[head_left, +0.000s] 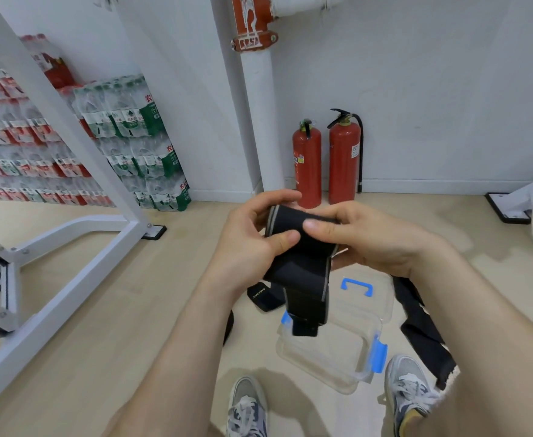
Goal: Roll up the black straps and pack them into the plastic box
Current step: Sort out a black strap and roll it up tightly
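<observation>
At the bottom edge, a pair of grey lace-up sneakers (247,405) is standing on the pale wooden floor (101,310). Just ahead of them the clear rectangular plastic box with blue clips (331,370) is sitting open on the floor, and its clear lid with a blue handle (372,305) is lying just behind it. A loose black strap (419,326) is trailing along the floor to the right of the box, and a short black strap with white lettering (263,294) is lying to the left of the lid. Above the box, both hands are holding up a wide black elastic strap with grey edging (299,247), partly wound into a roll. The left hand (252,241) is gripping the roll's left end, its fingers (271,200) curling over the top and its thumb pressing on the near face. The right hand (366,234) is clasping the right end, with its thumb lying across the top of the roll. The strap's unrolled tail is hanging down over the box's far left corner. Against the far wall, two red fire extinguishers (306,165) are standing beside a white vertical pipe (255,121), and stacked packs of bottled water (139,146) are resting behind a white metal frame (69,152) on the left.
</observation>
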The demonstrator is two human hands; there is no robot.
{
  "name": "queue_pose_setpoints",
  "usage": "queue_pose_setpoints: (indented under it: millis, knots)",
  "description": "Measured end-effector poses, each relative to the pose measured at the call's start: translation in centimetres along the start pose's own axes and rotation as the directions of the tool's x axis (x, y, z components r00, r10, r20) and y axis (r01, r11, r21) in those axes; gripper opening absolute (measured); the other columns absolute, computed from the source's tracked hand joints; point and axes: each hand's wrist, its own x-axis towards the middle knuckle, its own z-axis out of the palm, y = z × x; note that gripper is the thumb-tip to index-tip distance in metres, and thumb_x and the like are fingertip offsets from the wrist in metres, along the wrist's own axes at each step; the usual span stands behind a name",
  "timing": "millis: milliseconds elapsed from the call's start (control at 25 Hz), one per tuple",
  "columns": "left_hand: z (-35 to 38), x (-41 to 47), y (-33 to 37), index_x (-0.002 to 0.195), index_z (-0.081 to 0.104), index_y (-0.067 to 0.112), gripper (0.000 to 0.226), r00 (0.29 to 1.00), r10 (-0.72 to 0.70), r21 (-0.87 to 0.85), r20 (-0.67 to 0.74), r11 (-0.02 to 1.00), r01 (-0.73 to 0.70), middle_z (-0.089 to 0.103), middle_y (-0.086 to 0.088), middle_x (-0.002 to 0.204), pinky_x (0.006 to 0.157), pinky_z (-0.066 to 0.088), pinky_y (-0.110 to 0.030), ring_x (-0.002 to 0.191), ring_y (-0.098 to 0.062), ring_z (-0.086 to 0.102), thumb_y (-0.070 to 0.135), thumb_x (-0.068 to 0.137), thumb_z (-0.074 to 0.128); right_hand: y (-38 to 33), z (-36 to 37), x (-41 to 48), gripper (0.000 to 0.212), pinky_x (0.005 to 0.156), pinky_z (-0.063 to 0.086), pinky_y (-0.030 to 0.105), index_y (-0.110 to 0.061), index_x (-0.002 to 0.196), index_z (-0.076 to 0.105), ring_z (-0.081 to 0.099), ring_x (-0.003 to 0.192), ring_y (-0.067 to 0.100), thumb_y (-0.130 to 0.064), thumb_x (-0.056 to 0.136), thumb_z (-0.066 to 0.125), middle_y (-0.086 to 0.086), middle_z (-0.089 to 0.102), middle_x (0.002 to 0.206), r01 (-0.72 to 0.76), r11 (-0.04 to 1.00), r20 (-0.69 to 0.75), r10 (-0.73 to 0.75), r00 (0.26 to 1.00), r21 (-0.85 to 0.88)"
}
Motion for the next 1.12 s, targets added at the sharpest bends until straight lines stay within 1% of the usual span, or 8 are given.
queue_pose_setpoints:
  millis: [160,360,440,560,720,960,1040,1120]
  knots:
    - [-0.5,0.1,-0.5,0.105,0.055,0.029,0.053,0.991,-0.013,-0.081,-0.131,0.997,0.003,0.06,0.001,0.103,0.075,0.054,-0.024,0.09,-0.01,0.062,0.01,0.063,0.083,0.4,-1.6,0.3,0.042,0.089,0.057,0.047,-0.009,0.119,0.069,0.07,0.103,0.035,-0.023,0.08,0.077,0.018,0.072,0.112,0.136,0.99,-0.137,-0.13,0.982,0.031]
    - [-1.4,-0.1,-1.5,0.087,0.074,0.024,0.03,0.984,-0.103,0.13,0.146,0.988,0.084,0.073,0.013,0.082,0.074,0.05,-0.017,0.079,-0.002,0.065,0.0,0.072,0.083,0.7,-2.1,0.4,0.041,0.069,0.059,0.032,0.0,0.114,0.069,0.071,0.09,0.027,-0.015,0.076,0.069,0.016,0.072,0.101,0.222,0.926,-0.211,-0.161,0.964,0.304]
    - [-1.0,0.3,-2.5,0.087,0.078,0.027,0.027,0.987,-0.099,0.25,0.128,0.966,0.065,0.074,0.013,0.092,0.085,0.055,-0.032,0.092,-0.009,0.068,0.006,0.072,0.084,0.7,-1.9,0.4,0.039,0.071,0.06,0.035,-0.001,0.113,0.07,0.072,0.089,0.027,-0.011,0.075,0.071,0.017,0.073,0.101,0.21,0.922,-0.186,-0.155,0.97,0.324]
    - [-1.0,0.5,-3.2,0.09,0.078,0.031,0.021,0.97,-0.181,0.283,0.161,0.95,0.13,0.077,0.007,0.097,0.092,0.054,-0.052,0.097,-0.02,0.071,0.015,0.077,0.077,0.7,-1.7,0.4,0.034,0.08,0.061,0.038,-0.011,0.109,0.072,0.073,0.094,0.027,-0.004,0.077,0.079,0.012,0.075,0.103,0.173,0.985,-0.359,-0.152,0.921,0.026]
    - [-0.1,-0.2,-2.7,0.113,0.067,0.02,0.031,0.914,-0.279,0.241,0.296,0.947,0.211,0.075,0.001,0.108,0.097,0.052,-0.052,0.105,-0.021,0.07,0.035,0.086,0.067,1.2,-1.1,1.2,0.034,0.084,0.058,0.037,-0.023,0.109,0.072,0.068,0.096,0.016,-0.011,0.078,0.08,-0.006,0.072,0.099,0.054,0.9,-0.565,-0.318,0.762,-0.433]
    - [1.0,-0.8,-1.8,0.102,0.074,0.014,0.023,0.846,-0.466,0.157,0.258,0.884,0.439,0.078,-0.003,0.099,0.097,0.055,-0.046,0.095,-0.021,0.074,0.012,0.081,0.081,1.7,-0.2,1.6,0.036,0.082,0.047,0.022,-0.025,0.112,0.067,0.061,0.093,0.012,-0.01,0.08,0.075,-0.01,0.068,0.099,0.055,0.754,-0.59,-0.555,0.586,-0.654]
    - [1.7,-1.7,-1.8,0.096,0.074,0.019,0.016,0.782,-0.533,0.187,0.321,0.846,0.5,0.078,0.002,0.095,0.093,0.057,-0.038,0.092,-0.016,0.074,0.01,0.084,0.077,1.4,-1.3,1.5,0.038,0.083,0.045,0.02,-0.024,0.11,0.067,0.061,0.094,0.015,-0.003,0.079,0.072,-0.006,0.068,0.101,0.067,0.762,-0.638,-0.584,0.502,-0.644]
    - [1.7,-2.0,-2.0,0.099,0.073,0.022,0.018,0.766,-0.537,0.204,0.354,0.843,0.498,0.078,0.006,0.098,0.093,0.056,-0.033,0.094,-0.012,0.073,0.009,0.087,0.074,1.3,-1.9,1.2,0.039,0.084,0.045,0.015,-0.024,0.11,0.067,0.06,0.095,0.012,-0.001,0.079,0.072,-0.007,0.068,0.101,0.116,0.777,-0.643,-0.586,0.493,-0.619]
